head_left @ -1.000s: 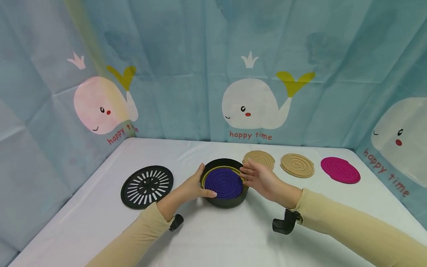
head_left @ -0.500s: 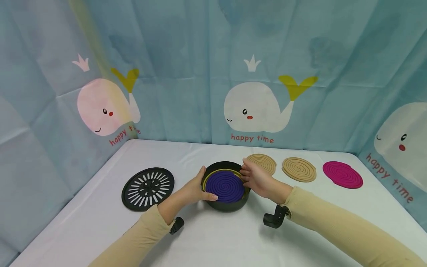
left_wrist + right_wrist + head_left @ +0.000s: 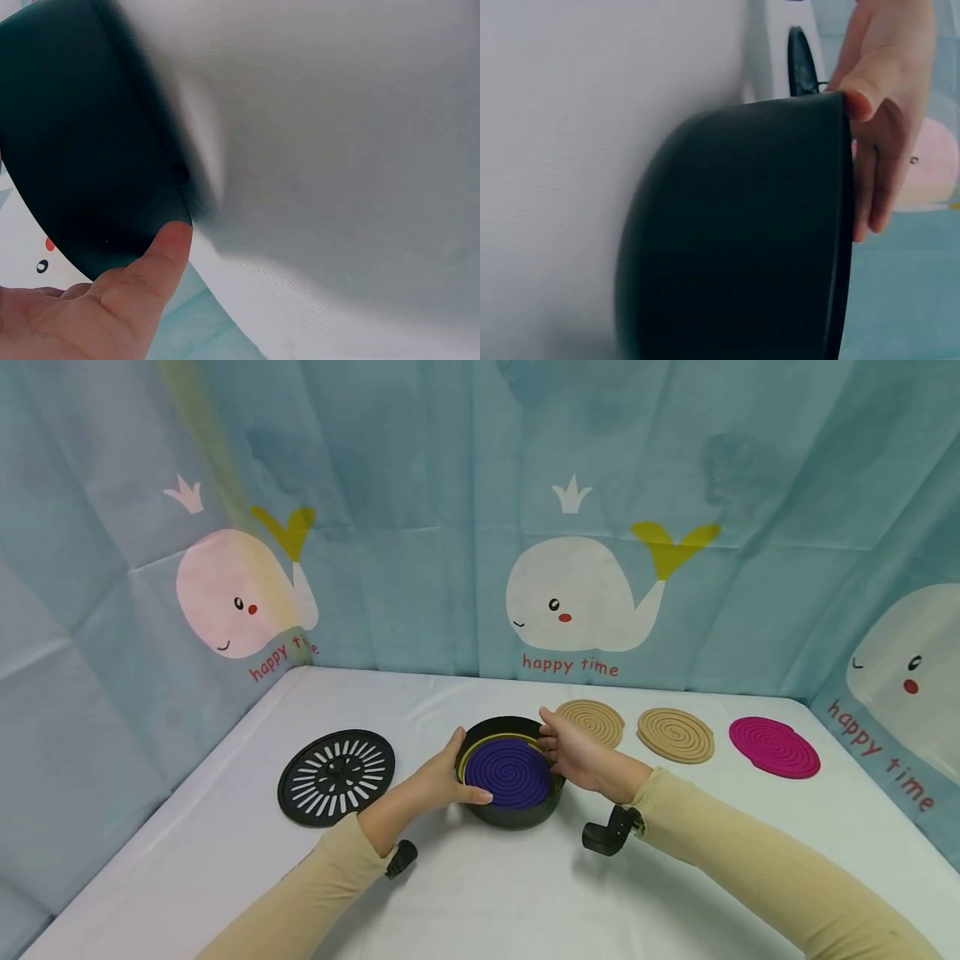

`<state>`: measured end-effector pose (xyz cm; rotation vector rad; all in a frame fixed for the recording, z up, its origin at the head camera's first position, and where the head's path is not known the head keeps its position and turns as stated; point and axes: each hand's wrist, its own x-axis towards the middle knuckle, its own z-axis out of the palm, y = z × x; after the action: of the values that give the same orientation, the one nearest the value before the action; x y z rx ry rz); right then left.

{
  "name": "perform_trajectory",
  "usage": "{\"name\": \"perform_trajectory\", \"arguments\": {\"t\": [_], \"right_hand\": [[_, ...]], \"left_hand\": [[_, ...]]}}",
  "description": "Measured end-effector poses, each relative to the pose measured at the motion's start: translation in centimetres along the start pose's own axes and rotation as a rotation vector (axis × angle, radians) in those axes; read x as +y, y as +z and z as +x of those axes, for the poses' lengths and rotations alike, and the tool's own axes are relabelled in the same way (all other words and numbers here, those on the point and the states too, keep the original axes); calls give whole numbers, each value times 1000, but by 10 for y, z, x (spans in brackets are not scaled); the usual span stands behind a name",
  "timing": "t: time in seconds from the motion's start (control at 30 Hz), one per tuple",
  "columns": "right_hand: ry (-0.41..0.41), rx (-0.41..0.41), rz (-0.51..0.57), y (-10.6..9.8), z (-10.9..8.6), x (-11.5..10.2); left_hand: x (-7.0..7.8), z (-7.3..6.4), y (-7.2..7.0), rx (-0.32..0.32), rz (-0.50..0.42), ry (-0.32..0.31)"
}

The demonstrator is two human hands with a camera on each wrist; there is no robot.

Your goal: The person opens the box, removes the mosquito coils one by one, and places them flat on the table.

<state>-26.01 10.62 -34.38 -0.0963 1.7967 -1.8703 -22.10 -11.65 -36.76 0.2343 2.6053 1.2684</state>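
Observation:
A black round bowl [image 3: 512, 817] stands on the white table, with a purple coiled mat [image 3: 507, 772] in it and a yellow edge [image 3: 467, 757] showing around the mat. My left hand [image 3: 432, 785] grips the bowl's left side, its thumb over the near rim; the left wrist view shows its fingers [image 3: 174, 238] against the dark outer wall. At the opposite side, my right hand [image 3: 581, 756] has its fingertips at the inner right rim, beside the mat's edge, fingers slightly bent. Whether they touch the mat is unclear. The right wrist view shows the bowl wall [image 3: 735, 232] and my left hand across it.
A black slotted disc [image 3: 336, 777] lies left of the bowl. Two tan coiled mats [image 3: 592, 722] and a magenta coiled mat [image 3: 775, 747] lie in a row at the back right. A blue curtain [image 3: 420, 568] with whales hangs behind the table.
My right hand has moved left and in to the bowl's right rim, its fingers more bent. My left hand keeps its grip, and the bowl stays in place.

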Motion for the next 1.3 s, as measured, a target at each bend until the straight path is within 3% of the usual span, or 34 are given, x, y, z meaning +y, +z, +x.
{"name": "perform_trajectory", "arguments": {"t": [0.53,0.77,1.07,1.3], "right_hand": [[28,-76,-33,-7,-3,-13],[10,-46,-85,-12,-2,-15],[-24,45,-47,-14,0,-12],[-25,75,-161,-7,4,-9]], "left_hand": [[1,3,-1,-6,-25,15],[1,2,-1,-7,-1,25],[0,3,0,-7,-1,11],[-1,4,-1,-12,0,5]]}}
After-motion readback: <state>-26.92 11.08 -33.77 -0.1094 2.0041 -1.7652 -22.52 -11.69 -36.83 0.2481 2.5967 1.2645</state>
